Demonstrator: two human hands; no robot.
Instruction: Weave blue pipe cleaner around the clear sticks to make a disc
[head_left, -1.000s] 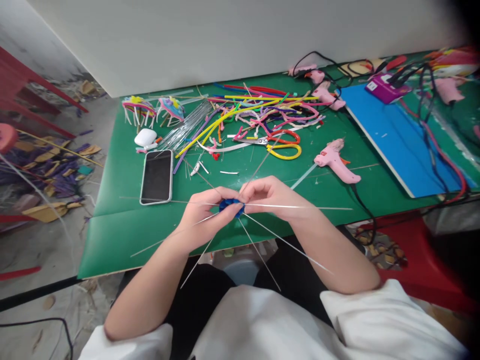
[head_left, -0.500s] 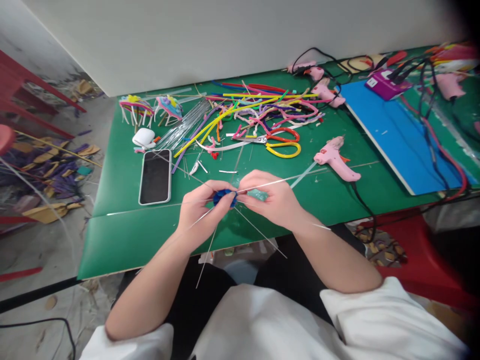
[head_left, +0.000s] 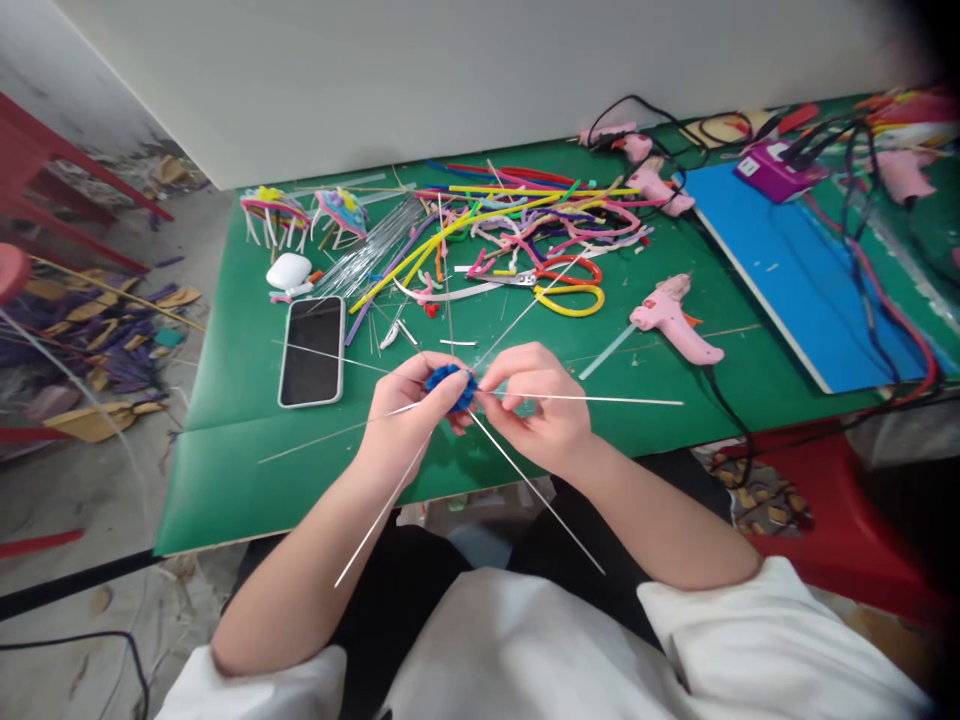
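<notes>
My left hand [head_left: 405, 410] is closed around a small blue fuzzy pipe-cleaner coil [head_left: 444, 384], the thumb pressed on its front. Several thin, stiff silvery wires spread out from the coil like spokes. One wire [head_left: 536, 490] slants down to the right over my lap; others point left, up and down. My right hand [head_left: 536, 400] is closed in a pinch at the coil's right edge, where a wire [head_left: 637, 401] runs out across its fingers. What lies exactly between those fingertips is partly hidden.
On the green table [head_left: 247, 470] lie a phone [head_left: 311, 352], a white case [head_left: 289, 271], scissors [head_left: 570, 285], a pile of colourful pipe cleaners [head_left: 525, 220] and a bundle of clear wires [head_left: 375, 250]. A pink glue gun [head_left: 675, 320] with its cord rests right, near a blue board [head_left: 787, 280].
The coil and its wires have turned in my hands, so the spokes point in new directions. My right fingers have shifted slightly at the coil's edge; more of the blue shows.
</notes>
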